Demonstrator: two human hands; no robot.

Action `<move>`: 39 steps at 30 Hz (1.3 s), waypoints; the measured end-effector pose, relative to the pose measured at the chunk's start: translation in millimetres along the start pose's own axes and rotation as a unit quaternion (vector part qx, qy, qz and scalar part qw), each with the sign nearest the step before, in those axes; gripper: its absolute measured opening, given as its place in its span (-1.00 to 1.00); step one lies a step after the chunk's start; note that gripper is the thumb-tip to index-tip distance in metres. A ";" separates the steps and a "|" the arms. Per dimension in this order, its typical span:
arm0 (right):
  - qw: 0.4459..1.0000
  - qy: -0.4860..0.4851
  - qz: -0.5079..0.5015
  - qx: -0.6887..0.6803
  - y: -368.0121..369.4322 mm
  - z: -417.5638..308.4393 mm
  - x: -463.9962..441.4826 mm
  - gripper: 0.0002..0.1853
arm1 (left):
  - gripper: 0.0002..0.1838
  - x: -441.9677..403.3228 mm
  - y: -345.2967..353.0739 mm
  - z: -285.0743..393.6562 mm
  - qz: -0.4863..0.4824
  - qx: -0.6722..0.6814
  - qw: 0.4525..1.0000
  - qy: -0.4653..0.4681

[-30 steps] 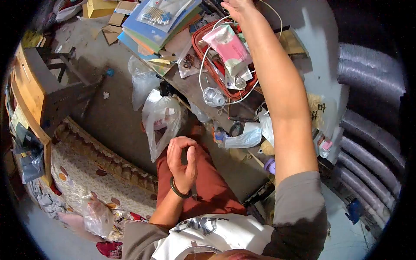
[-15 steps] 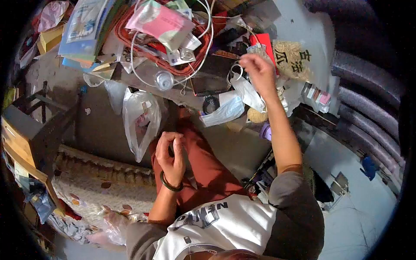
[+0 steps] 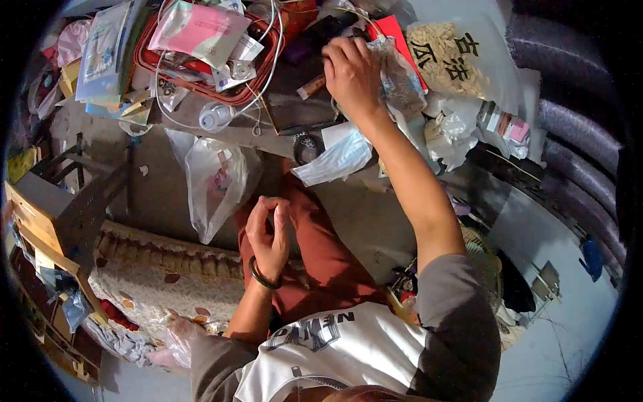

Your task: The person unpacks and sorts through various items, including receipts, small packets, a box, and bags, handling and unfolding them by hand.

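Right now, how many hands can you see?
2. The left hand, with a dark bracelet at its wrist, is over the reddish trousers. The right hand is beyond the blue face mask, near something flat and red. No others show.

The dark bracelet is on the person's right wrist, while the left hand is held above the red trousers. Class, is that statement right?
Not quite: the side is wrong. In the head view, the dark bracelet is on the wrist of the left hand. The rest holds: that hand is held above the red trousers.
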State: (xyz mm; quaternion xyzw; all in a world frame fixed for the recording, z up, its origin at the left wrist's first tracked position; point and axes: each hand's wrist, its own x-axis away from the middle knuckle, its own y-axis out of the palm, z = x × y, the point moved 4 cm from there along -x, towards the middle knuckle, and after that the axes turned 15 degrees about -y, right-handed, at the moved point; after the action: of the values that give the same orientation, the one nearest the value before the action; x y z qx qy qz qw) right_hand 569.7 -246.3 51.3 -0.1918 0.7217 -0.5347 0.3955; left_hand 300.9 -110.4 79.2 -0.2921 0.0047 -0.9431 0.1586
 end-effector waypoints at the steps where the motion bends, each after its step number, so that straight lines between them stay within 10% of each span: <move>1: 0.999 -0.025 0.017 0.034 -2.6 1.2 -8.6 -0.76 | -0.87 -0.6 2.8 0.6 -0.007 -0.003 1.000 -0.004; 12: 0.952 -0.254 -0.118 0.120 14.1 25.6 -33.5 -0.69 | -0.89 5.3 16.9 6.7 0.040 0.005 0.999 0.013; 23: 0.914 -0.205 -0.279 0.211 -59.1 -14.7 -13.3 -0.74 | -0.93 -5.3 19.8 13.2 0.030 -0.029 0.997 0.063; 33: 0.866 -0.319 -0.348 0.167 -97.0 -104.1 -17.0 -0.73 | -0.38 -82.4 68.8 66.1 0.104 -0.200 0.954 0.199; 36: 0.910 -0.243 -0.263 -0.208 -94.2 -73.8 -30.1 -0.67 | -0.40 -91.4 59.3 53.6 0.088 -0.210 0.959 0.170; 38: 0.868 0.003 -0.208 -0.451 -72.6 -28.6 -40.6 -0.57 | -0.40 -88.0 49.1 45.6 0.086 -0.173 0.972 0.132; 39: 0.919 0.089 -0.223 -0.313 -64.5 -6.5 -45.1 -0.54 | -0.46 -84.7 45.2 45.5 0.105 -0.161 0.973 0.127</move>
State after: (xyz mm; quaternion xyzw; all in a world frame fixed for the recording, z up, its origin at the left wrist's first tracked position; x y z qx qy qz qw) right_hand 582.9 -233.6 128.2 -0.4134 0.8230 -0.3708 0.1200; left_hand 405.4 -123.9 65.8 -0.1898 0.2071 -0.9374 0.2059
